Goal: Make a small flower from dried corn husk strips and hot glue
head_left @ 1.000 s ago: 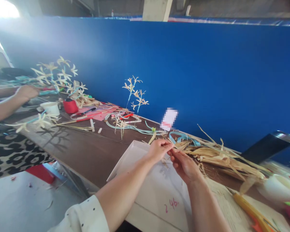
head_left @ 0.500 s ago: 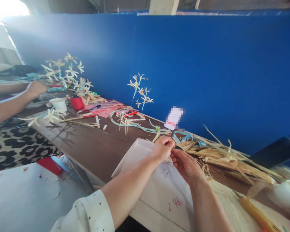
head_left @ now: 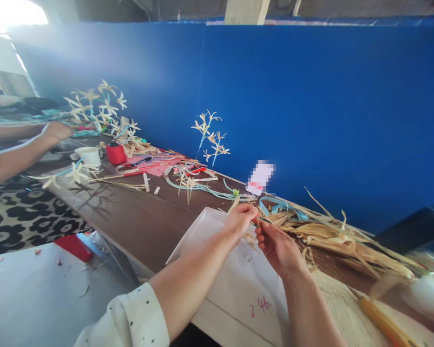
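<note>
My left hand [head_left: 240, 219] and my right hand [head_left: 277, 246] meet over a white tray [head_left: 202, 231] on the brown table [head_left: 137, 221]. Both pinch a thin dry husk strip [head_left: 257, 220] between fingertips, the thumbs nearly touching. A small tuft of husk fibre [head_left: 249, 239] hangs below my left hand. A heap of dry corn husks [head_left: 332, 238] lies just right of my hands, with a light blue ribbon [head_left: 275, 205] behind them.
Husk flowers on a blue stem [head_left: 210, 137] stand against the blue wall. Further left lie pale ribbons [head_left: 198, 185], a red cup [head_left: 115, 153], a white cup [head_left: 89, 155] and more husk flowers [head_left: 101, 108]. Another person's hand [head_left: 56, 131] works at far left.
My hands stay together on the strip, with the right hand shifting slightly lower. The view has drifted a little; the other person's hand barely moved.
</note>
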Demonstrator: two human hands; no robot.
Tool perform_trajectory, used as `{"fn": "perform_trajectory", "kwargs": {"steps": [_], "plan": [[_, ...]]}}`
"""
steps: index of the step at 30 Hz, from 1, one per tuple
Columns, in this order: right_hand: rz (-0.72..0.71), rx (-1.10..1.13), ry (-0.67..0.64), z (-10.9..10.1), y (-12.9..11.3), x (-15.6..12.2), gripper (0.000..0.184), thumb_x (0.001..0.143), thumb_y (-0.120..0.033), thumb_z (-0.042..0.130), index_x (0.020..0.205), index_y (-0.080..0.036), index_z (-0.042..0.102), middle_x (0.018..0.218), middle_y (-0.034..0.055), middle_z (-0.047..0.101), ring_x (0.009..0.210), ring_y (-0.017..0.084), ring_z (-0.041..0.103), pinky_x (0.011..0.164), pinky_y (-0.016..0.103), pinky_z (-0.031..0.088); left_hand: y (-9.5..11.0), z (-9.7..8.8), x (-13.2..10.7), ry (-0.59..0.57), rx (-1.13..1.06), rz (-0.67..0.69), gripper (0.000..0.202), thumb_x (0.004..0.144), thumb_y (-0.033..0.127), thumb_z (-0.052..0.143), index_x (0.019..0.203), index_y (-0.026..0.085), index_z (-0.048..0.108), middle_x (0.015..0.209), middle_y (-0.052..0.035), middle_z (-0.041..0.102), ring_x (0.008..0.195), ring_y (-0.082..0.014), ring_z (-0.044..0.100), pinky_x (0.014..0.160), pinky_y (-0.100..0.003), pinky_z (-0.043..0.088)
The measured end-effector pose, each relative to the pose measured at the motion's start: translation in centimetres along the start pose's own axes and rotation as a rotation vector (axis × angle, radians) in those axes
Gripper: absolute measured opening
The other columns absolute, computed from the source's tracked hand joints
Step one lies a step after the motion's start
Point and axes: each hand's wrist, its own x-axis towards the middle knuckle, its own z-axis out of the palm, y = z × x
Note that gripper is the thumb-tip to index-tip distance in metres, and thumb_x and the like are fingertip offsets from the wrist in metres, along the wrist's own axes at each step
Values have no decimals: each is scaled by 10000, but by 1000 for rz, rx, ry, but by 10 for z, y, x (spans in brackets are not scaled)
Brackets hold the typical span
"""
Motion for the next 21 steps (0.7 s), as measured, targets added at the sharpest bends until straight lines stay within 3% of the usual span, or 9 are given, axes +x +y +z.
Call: {"fn": "perform_trajectory", "kwargs": {"steps": [9, 21], "plan": [[-24, -34, -15, 3, 2, 0, 228, 661, -283, 766, 831, -152, 689, 619, -8, 539, 488, 41, 424, 428, 131, 367, 1, 1, -1, 6, 73, 62, 196, 738, 289, 549, 609, 142, 543, 584, 21, 518, 578, -82, 468, 613, -219, 379], [-20, -100, -18, 10, -1, -3, 306, 617, -296, 784, 882, -181, 684, 570, -30, 489, 451, 50, 360, 398, 165, 285, -1, 0, 0, 60, 74, 141, 157, 735, 223, 525, 599, 151, 498, 580, 37, 492, 558, -74, 472, 588, -207, 397]]}}
